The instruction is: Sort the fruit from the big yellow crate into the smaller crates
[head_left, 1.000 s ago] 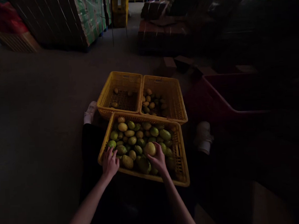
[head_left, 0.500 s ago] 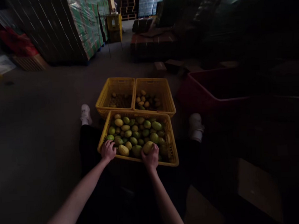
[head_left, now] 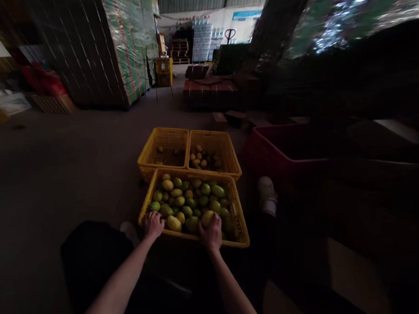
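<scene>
Gripping a yellowish fruit (head_left: 208,217), right hand (head_left: 211,233); fingertips hidden in gloom.

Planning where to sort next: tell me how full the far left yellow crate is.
Nearly empty. The far left crate holds a few fruits, its mesh floor mostly bare.

readable text: none, way too dark and blurry to make out any lettering
blue sign (head_left: 248,15) at 12 o'clock on the far wall: has some kind of print on it, too small to read
wrapped pallet stack (head_left: 129,44) at 11 o'clock: green printed cartons under plastic film, lettering won't resolve
yellow crates (head_left: 189,144): no labels or numbers I can see on the rims or walls
red bin (head_left: 265,149) at 2 o'clock: no marking visible
</scene>
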Tool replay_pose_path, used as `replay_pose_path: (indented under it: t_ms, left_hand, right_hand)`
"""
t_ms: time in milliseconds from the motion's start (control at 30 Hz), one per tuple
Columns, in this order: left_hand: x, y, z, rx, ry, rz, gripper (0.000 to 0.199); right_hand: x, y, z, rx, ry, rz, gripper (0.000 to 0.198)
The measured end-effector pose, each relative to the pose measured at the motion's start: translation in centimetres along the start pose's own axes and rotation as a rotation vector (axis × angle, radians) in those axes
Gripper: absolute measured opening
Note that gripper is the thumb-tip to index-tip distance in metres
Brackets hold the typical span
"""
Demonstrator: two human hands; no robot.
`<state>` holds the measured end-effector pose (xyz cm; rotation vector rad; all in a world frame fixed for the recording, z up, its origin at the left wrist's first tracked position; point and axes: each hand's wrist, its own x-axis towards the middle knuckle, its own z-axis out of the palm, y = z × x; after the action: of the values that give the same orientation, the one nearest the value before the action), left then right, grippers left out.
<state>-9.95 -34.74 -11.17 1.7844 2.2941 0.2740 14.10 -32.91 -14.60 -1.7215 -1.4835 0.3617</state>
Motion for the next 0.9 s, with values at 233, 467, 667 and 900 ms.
replay_pose_path:
  t_ms: [233, 467, 667, 900]
  left_hand:
    - [0.3, -0.1, 0.4, -0.005, -0.042, 0.008, 0.028]
    - [0.3, -0.5, 0.5, -0.046, -0.032, 0.057, 0.03]
    - [0.1, -0.4, 0.2, -0.04, -0.047, 0.072, 0.031]
    - [2.1, 0.9, -1.0, 0.08, -0.04, 0.011, 0.032]
  right_hand:
    - [-0.1, -0.2, -0.3, -0.124, -0.052, 0.024, 0.067]
    - [0.1, -0.6, -0.6, -0.18, -0.066, -0.008, 0.065]
    - [0.0, -1.0, -0.6, -0.188, -0.075, 0.01, 0.066]
    - [-0.6, -0.8, -0.7, -0.161, -0.061, 0.045, 0.069]
